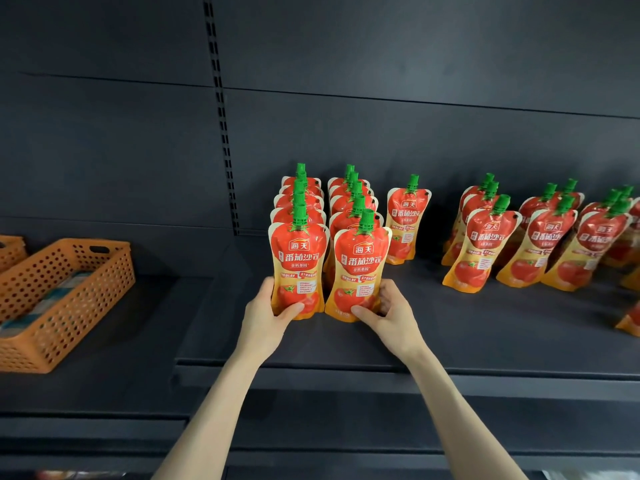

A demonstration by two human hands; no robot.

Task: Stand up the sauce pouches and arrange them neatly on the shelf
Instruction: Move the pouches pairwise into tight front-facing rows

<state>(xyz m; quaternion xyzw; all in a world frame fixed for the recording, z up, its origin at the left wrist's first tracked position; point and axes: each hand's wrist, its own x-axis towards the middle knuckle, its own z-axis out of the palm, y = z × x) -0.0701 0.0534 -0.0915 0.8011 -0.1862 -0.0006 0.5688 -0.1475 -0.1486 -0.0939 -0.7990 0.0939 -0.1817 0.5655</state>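
Two rows of red and yellow tomato sauce pouches with green caps stand upright, one behind another, on the dark shelf (485, 327). My left hand (268, 311) grips the base of the front pouch of the left row (298, 258). My right hand (388, 311) grips the base of the front pouch of the right row (360, 268). A single pouch (406, 223) stands just right of these rows. Farther right, several more pouches (485, 244) stand in looser rows, leaning to the right. One pouch (631, 322) at the right edge is cut off by the frame.
An orange perforated basket (65, 282) with packets inside sits on the neighbouring shelf to the left, with part of a second basket (10, 249) behind it. A slotted upright post (221, 116) divides the dark back panel. The shelf's front lip (346, 370) runs below my hands.
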